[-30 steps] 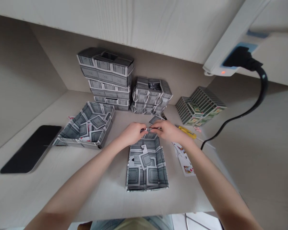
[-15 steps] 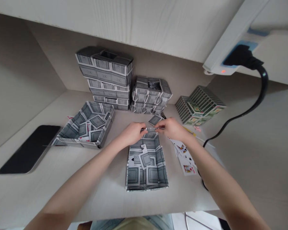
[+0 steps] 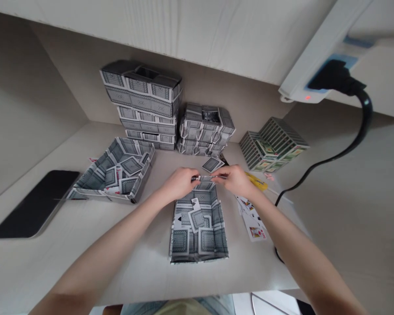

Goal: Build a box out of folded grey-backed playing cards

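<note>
In front of me stands an open box built of interlocked playing cards, with patterned grey backs showing. Loose cards lie on its floor, among them an eight. At the far wall's top edge, my left hand pinches the rim with thumb and fingers. My right hand pinches the same edge a little to the right; a thin card edge shows at its fingertips. The fingers partly hide what is folded there. Just beyond the right hand, a single card lies face down.
To the left are a second card box holding loose cards and a black phone. Stacked card boxes stand behind. Green-and-white small boxes, face-up cards and a black cable are on the right. A shelf hangs overhead.
The view has shifted slightly. My right hand has tilted a little at the far rim, and more of a yellow item shows beside it. My left hand keeps its pinch.
</note>
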Tool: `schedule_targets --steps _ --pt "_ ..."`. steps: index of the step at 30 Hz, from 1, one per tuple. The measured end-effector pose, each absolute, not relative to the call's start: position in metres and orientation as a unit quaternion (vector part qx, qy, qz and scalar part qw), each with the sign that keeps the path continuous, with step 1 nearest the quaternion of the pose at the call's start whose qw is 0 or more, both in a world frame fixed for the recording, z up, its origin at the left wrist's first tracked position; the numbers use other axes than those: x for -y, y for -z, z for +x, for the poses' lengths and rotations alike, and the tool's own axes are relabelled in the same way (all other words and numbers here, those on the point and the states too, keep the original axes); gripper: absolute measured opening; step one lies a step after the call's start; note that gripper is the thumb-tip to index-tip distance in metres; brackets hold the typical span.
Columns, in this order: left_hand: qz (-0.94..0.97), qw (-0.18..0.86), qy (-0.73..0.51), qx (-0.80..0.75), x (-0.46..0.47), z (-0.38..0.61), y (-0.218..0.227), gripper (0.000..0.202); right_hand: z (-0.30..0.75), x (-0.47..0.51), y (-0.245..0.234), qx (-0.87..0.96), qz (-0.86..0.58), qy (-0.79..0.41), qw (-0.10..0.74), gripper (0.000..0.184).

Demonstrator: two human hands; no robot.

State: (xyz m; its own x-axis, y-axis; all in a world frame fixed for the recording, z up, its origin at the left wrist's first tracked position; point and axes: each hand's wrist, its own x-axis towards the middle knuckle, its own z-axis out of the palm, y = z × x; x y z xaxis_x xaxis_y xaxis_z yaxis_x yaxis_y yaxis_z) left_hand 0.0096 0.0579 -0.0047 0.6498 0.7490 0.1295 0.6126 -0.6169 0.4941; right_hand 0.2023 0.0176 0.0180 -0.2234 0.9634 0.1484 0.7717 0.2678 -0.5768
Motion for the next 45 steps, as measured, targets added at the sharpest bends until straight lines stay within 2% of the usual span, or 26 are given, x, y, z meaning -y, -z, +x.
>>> schedule_targets --steps 6,24,32,45 --pt "0.880 0.207 -0.165 -0.394 -0.059 0.009 0.008 0.019 0.203 -0.015 -0.011 0.741 -0.584 -0.178 0.280 0.012" --pt "0.870 0.216 -0.165 -0.411 -0.058 0.010 0.008 0.021 0.200 -0.010 -0.003 0.719 -0.601 -0.160 0.311 0.013" --pt "0.866 0.220 -0.155 -0.421 -0.057 0.011 0.004 0.021 0.200 -0.007 -0.004 0.713 -0.615 -0.167 0.293 0.012" --pt "0.866 0.215 -0.119 -0.435 -0.056 0.011 -0.001 0.022 0.173 -0.014 -0.033 0.816 -0.540 -0.101 0.180 0.016"
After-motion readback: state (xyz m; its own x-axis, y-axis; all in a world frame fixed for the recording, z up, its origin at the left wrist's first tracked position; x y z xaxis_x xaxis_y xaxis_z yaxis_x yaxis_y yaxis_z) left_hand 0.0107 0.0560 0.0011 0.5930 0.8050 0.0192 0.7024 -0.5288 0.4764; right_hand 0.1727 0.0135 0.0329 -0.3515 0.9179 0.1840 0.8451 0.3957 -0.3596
